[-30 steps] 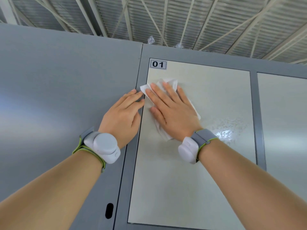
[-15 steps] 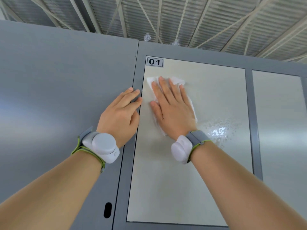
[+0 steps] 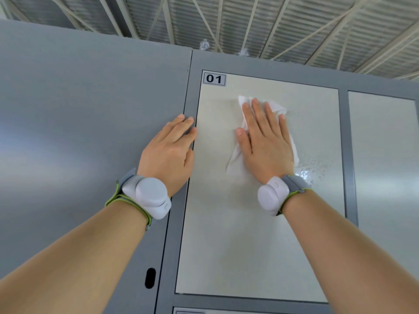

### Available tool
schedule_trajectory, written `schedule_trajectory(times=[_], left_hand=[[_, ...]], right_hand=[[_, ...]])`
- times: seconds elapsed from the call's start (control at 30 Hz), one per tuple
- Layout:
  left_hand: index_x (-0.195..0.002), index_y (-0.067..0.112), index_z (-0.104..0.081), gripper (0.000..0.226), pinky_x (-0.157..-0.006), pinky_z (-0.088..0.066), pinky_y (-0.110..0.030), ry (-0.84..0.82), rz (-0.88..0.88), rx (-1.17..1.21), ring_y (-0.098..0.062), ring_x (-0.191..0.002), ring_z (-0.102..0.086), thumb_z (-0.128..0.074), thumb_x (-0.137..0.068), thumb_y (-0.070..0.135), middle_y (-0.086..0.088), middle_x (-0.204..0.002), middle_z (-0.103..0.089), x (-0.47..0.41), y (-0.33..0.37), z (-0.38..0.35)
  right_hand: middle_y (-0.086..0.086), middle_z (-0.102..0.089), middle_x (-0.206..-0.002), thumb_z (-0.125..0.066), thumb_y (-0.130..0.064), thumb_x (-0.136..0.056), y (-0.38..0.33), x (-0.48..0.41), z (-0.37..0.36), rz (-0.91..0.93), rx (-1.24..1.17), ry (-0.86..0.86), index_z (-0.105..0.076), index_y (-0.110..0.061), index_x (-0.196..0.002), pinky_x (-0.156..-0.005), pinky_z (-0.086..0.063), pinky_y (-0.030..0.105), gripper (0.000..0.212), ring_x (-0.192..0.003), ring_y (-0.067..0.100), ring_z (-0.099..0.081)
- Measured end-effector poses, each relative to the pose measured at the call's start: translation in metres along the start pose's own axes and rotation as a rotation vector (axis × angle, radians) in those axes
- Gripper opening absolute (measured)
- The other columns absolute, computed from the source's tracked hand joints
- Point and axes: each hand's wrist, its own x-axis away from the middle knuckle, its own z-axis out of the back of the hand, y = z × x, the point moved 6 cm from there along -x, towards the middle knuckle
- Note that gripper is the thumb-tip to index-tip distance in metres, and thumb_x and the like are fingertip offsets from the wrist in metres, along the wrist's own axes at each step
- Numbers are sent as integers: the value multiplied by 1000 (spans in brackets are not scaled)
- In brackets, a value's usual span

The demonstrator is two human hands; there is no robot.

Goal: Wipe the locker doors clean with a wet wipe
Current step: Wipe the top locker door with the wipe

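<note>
The cream locker door (image 3: 238,234) carries a "01" label (image 3: 214,79) at its top left corner. My right hand (image 3: 265,141) lies flat with straight fingers on a crumpled white wet wipe (image 3: 235,162), pressing it against the upper middle of the door. The wipe sticks out above my fingertips and below my thumb. A wet sheen (image 3: 310,168) shows on the door just right of that hand. My left hand (image 3: 169,152) rests flat on the grey frame (image 3: 181,223) at the door's left edge, holding nothing.
A plain grey side panel (image 3: 79,132) fills the left, with a dark oval slot (image 3: 150,278) low down. A second cream door (image 3: 385,177) sits to the right, another begins below. Metal roof trusses (image 3: 249,23) run overhead.
My right hand has slid the wipe to the right, away from the door's top left corner toward its middle. My left hand has stayed on the frame.
</note>
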Motion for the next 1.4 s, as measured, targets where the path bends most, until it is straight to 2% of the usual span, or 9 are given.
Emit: schedule_trajectory(times=[0.2, 0.37, 0.5, 0.77, 0.97, 1.13, 1.2, 1.3, 1.4], left_hand=[[-115, -5, -71, 47, -104, -50, -49, 6, 35, 18, -35, -128, -58, -33, -90, 9, -15, -133, -64, 2, 0, -5], [-117, -4, -70, 48, -104, -49, -47, 11, 16, -2, -34, -129, -57, -32, -91, 10, -15, -134, -64, 3, 0, -2], [-118, -3, -70, 47, -107, -45, -43, 8, 12, -13, -33, -129, -57, -33, -92, 10, -14, -134, -64, 4, 0, -3], [-115, -5, -68, 46, -103, -50, -51, -16, 55, -7, -35, -129, -57, -33, -91, 13, -16, -132, -64, 1, 4, -2], [-125, 5, -59, 42, -118, -24, -44, -43, 105, -31, -30, -135, -46, -38, -90, 17, -8, -133, -59, -8, 27, -9], [-128, 8, -59, 44, -119, -23, -46, -84, 76, -9, -28, -137, -45, -37, -93, 21, -5, -138, -57, -17, 51, -26], [-129, 9, -59, 43, -118, -24, -45, -91, 76, -2, -27, -137, -44, -36, -95, 24, -4, -140, -56, -17, 52, -29], [-130, 10, -58, 43, -119, -21, -44, -87, 82, -12, -27, -139, -42, -35, -98, 27, -4, -142, -54, -15, 53, -33], [-130, 9, -58, 44, -120, -21, -45, -84, 96, -20, -27, -141, -39, -35, -98, 29, -5, -143, -53, -14, 55, -34]], right_hand=[[3, -22, -164, -14, -47, -100, -9, 5, -1, -85, -10, 58, -25, -21, -157, -122, -2, 44, 63, -152, 26, -17], [5, -30, -161, -23, -44, -103, -37, 17, -7, 66, -1, 49, -34, -18, -154, -122, -10, 45, 59, -150, 26, -25], [0, -29, -162, -23, -47, -103, -25, 17, -4, 119, 23, 19, -32, -21, -155, -121, -8, 43, 59, -150, 23, -24], [-4, -10, -166, -7, -52, -98, 34, 19, 8, -94, -30, -12, -14, -25, -159, -120, 10, 34, 67, -154, 18, -5], [2, -31, -161, -36, -26, -107, 37, 18, 18, -63, -260, 90, -30, -26, -155, -123, -5, 39, 48, -151, 26, -20], [9, -56, -143, -43, -24, -103, 46, 21, 22, 55, -225, 214, -62, -12, -134, -112, -37, 53, 38, -136, 35, -47], [7, -48, -151, -35, -35, -103, 44, 20, 21, 112, -191, 78, -54, -12, -142, -116, -31, 52, 49, -142, 33, -40], [-5, -14, -166, -23, -56, -97, 52, 29, 19, 239, -122, -179, -22, -22, -158, -125, -2, 44, 70, -154, 19, -6], [-15, 2, -166, -16, -64, -96, 66, 34, 21, 335, 24, -276, -4, -34, -159, -123, 9, 47, 71, -153, 9, 8]])
